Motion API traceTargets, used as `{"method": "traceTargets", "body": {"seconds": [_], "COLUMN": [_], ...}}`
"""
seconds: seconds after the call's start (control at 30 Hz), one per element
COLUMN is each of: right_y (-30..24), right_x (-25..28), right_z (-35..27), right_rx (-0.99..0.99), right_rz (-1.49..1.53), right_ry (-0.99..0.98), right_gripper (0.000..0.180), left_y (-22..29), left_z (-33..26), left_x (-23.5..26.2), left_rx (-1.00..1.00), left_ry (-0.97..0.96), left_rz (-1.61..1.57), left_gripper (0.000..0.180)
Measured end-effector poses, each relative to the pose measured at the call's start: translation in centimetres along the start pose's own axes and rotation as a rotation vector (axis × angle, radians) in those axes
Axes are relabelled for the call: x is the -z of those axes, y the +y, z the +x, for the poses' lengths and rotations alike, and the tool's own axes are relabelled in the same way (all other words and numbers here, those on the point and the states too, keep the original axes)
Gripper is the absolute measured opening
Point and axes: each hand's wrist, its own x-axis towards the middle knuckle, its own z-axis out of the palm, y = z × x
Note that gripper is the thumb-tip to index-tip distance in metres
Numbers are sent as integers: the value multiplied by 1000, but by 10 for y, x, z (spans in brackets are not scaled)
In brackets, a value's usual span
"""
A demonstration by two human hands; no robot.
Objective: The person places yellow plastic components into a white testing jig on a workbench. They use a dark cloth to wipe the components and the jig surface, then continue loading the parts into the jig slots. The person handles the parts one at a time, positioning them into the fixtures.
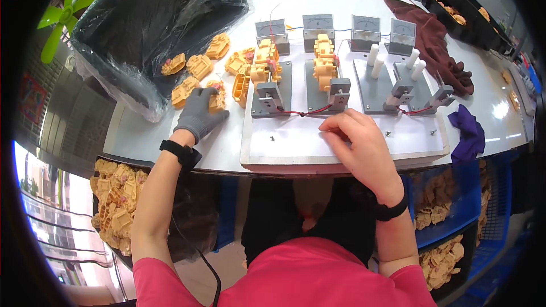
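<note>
My left hand (pixel 200 115), in a grey glove, has its fingers closed around a tan moulded plastic part (pixel 217 98) on the table's left side. Similar tan parts (pixel 199 67) lie beyond that hand. My bare right hand (pixel 361 145) rests at the front of a white board (pixel 301 148), fingers curled toward the thumb, with nothing visible in them. Beyond it stand grey test fixtures (pixel 367 88). Two of them carry tan plastic assemblies (pixel 265 62), (pixel 325 65); the other two show bare white posts (pixel 377 67). Red wires (pixel 304 113) link the fixtures' front blocks.
Several analog meters (pixel 318 25) line the board's back. A black-lined bin (pixel 153 17) stands at left, near a green fan (pixel 68 8). Brown cloth (pixel 435 51) and purple cloth (pixel 468 131) lie at right. Tan parts fill containers below (pixel 116 204), (pixel 441 264).
</note>
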Motion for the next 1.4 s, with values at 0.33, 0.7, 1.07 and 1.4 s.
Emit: {"method": "traceTargets", "body": {"seconds": [0.33,0.7,1.07,1.4], "right_y": [-2,-5,-18,-84], "right_x": [1,1,10,100], "right_z": [0,0,5,95], "right_rx": [-14,-36,-266,-121], "right_rz": [18,35,51,-221], "right_ry": [-4,-20,-132,-277], "right_gripper": [9,10,16,29], "left_y": [1,-29,-28,-17], "left_z": [-23,-59,-115,-118], "left_x": [3,-23,-53,-70], "left_rx": [64,-11,-62,91], "left_ry": [17,188,446,606], "left_rz": [-66,-145,-341,-394], "left_gripper": [71,65,65,63]}}
